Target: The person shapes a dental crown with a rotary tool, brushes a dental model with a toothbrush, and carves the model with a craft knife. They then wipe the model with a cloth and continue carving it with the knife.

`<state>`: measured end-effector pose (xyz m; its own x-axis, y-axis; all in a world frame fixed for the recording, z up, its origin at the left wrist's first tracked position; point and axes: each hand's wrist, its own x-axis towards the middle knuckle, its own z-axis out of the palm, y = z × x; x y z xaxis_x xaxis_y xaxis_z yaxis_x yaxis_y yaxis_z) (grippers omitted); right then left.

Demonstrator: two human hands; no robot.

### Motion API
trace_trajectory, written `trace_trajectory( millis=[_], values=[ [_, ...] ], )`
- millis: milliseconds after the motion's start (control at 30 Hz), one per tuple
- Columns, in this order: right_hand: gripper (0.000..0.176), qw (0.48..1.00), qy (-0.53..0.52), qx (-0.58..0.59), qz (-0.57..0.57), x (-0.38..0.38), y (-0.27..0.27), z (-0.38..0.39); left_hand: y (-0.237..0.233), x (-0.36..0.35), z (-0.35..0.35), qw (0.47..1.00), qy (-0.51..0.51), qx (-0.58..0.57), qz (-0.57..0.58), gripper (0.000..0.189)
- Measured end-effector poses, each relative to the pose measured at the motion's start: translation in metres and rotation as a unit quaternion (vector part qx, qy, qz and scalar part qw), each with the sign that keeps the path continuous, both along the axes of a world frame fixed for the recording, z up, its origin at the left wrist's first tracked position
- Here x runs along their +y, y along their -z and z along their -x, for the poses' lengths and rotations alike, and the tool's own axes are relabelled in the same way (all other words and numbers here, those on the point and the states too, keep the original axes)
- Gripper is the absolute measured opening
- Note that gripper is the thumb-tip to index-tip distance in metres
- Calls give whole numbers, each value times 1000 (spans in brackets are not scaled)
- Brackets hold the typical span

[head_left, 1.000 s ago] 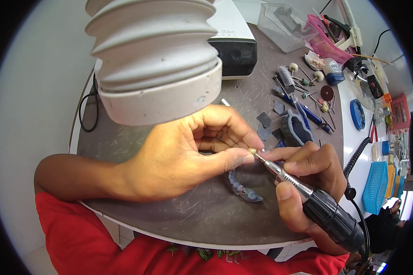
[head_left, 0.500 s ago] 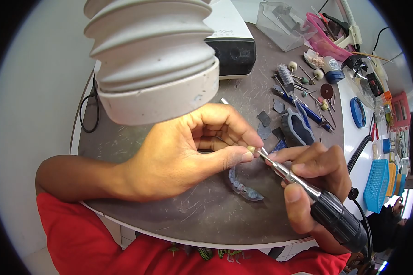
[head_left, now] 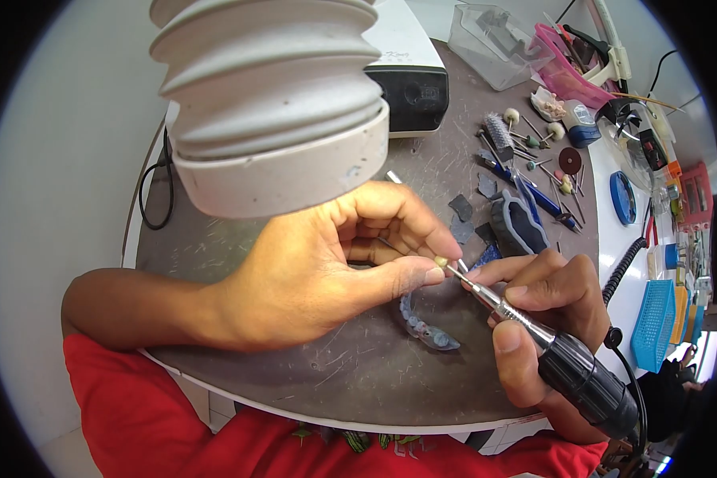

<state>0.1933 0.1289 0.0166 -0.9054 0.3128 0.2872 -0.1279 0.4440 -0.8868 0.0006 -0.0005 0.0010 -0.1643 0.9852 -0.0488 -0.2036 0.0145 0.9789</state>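
Between thumb and forefinger my left hand (head_left: 334, 275) pinches a small yellowish piece, like a dental crown (head_left: 440, 260); most of it is hidden by the fingertips. My right hand (head_left: 554, 307) is wrapped round a rotary handpiece (head_left: 534, 327) with a black body and a metal nose. Its thin tip meets the small piece at my left fingertips; whether it touches cannot be made out. Below my left hand, a bluish-grey dental arch (head_left: 427, 329) lies on the brown table. A metal rod (head_left: 393, 177) shows behind my left fingers.
A white ribbed suction hose (head_left: 271, 119) hangs over my left hand. Beyond it stands a white and black box (head_left: 410, 88). At the right lie several burs, a brush (head_left: 498, 135), a grey mould (head_left: 518, 223), a pink basket (head_left: 573, 68) and a blue basket (head_left: 655, 323).
Both hands stay nearly in place, with the handpiece tip still at the small piece. The whole view has shifted slightly to the right.
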Motion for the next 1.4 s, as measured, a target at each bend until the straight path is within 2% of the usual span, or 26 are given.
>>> trace_trajectory(
  millis=[233, 467, 1167, 1233, 1267, 1333, 1367, 1400],
  values=[
    [27, 1000, 9, -1, 7, -2, 3, 2, -1, 0, -1, 999, -2, -31, 8, 15],
    [28, 999, 8, 31, -13, 0, 3, -2, -1, 0, 1, 1000, 0, -5, 6, 13],
    [26, 1000, 5, 9, -3, -3, 1, 0, 0, 0, 0, 1000, 3, 5, -7, 14],
    [27, 997, 46, 56, 0, -6, 3, 0, -3, 0, 1, 1000, 6, 2, 9, 14],
    [27, 997, 43, 57, -1, -3, 4, 0, -2, 0, 1, 1000, 3, 3, 7, 14],
    [32, 993, -9, 85, -82, 7, 4, 3, 0, 2, 0, 1000, 2, -26, -15, 15],
    [30, 985, 9, 159, -70, 5, 10, 9, -1, 2, 0, 1000, 0, -26, -17, 15],
    [30, 985, 7, 159, -72, 6, 11, 9, -2, 2, -1, 999, -3, -33, -10, 16]
  ],
)
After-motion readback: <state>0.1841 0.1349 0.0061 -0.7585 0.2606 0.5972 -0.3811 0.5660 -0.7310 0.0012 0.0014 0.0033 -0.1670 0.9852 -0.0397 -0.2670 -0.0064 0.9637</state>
